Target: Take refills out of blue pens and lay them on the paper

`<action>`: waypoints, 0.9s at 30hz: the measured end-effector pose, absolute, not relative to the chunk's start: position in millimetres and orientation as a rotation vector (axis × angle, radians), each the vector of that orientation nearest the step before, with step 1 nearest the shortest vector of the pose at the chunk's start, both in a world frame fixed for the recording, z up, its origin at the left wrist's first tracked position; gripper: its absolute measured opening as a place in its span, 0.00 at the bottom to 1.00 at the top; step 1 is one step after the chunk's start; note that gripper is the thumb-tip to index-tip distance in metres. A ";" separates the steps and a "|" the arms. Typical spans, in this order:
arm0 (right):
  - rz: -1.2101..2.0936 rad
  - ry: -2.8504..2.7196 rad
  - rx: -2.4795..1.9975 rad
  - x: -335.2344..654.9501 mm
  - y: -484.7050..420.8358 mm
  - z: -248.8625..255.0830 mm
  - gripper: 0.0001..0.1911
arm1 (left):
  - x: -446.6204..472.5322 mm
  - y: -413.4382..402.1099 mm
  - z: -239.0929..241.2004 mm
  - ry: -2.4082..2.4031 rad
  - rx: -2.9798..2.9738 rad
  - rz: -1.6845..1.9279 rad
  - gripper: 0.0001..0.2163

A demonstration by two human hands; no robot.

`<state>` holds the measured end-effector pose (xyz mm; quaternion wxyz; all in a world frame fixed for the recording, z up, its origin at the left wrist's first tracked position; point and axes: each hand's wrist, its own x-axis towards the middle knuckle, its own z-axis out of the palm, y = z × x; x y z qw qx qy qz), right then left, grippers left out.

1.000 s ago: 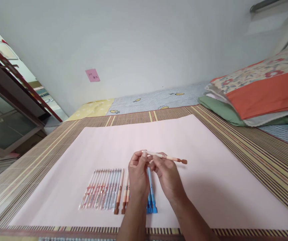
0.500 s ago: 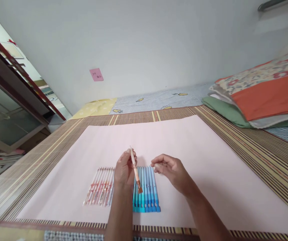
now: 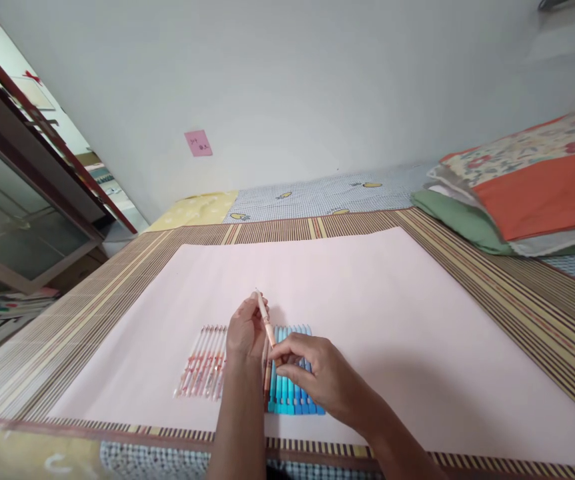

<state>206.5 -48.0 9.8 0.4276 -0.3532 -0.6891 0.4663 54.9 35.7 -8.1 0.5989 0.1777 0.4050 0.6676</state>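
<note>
My left hand (image 3: 245, 339) grips an orange-and-white pen (image 3: 264, 317) that points up and away from me. My right hand (image 3: 312, 375) has come across and pinches the lower end of that same pen, just above a row of blue pens (image 3: 292, 393) lying side by side on a pale pink sheet (image 3: 377, 313). Left of my left hand lies a row of clear pens with red print (image 3: 201, 363). One more orange pen (image 3: 268, 380) lies between the two rows, partly hidden by my hands.
The pink sheet lies on a striped woven mat (image 3: 517, 293) on a bed. Folded bedding and an orange-patterned pillow (image 3: 532, 180) are stacked at the right. A pink sticky note (image 3: 198, 143) is on the wall. A glass-door cabinet (image 3: 12, 220) stands at the left.
The pen swung from level between both hands to upright in my left hand. My right hand let go, then came back and pinched its lower end.
</note>
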 end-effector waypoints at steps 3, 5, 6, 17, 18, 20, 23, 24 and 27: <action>1.104 -1.751 -0.910 203.2 -49.4 7.5 0.12 | 43.4 35.5 -4.1 0.961 0.476 1.514 0.08; 1.066 -1.779 -0.933 200.7 -50.1 4.6 0.11 | 31.6 34.5 -1.2 1.026 0.553 1.479 0.12; 1.047 -1.792 -0.952 198.9 -50.3 2.3 0.11 | 24.9 33.6 0.1 1.082 0.578 1.480 0.13; 0.769 -2.138 -1.207 158.7 -65.2 -27.4 0.07 | -7.7 24.4 13.8 1.146 0.255 1.852 0.05; 0.760 -2.156 -1.211 155.5 -67.9 -27.8 0.07 | -6.5 24.5 14.5 1.137 0.241 1.839 0.04; 0.742 -2.178 -1.221 150.3 -72.7 -28.4 0.07 | -4.7 24.8 14.9 1.121 0.231 1.824 0.04; 0.712 -2.221 -1.219 145.5 -77.3 -30.4 0.07 | -5.0 25.8 13.8 1.100 0.219 1.815 0.04; 0.695 -2.240 -1.212 144.6 -78.1 -31.7 0.07 | -5.6 26.3 13.3 1.096 0.210 1.811 0.04; 0.631 -2.305 -1.154 143.1 -79.1 -36.9 0.08 | -7.4 27.9 11.8 1.087 0.193 1.796 0.04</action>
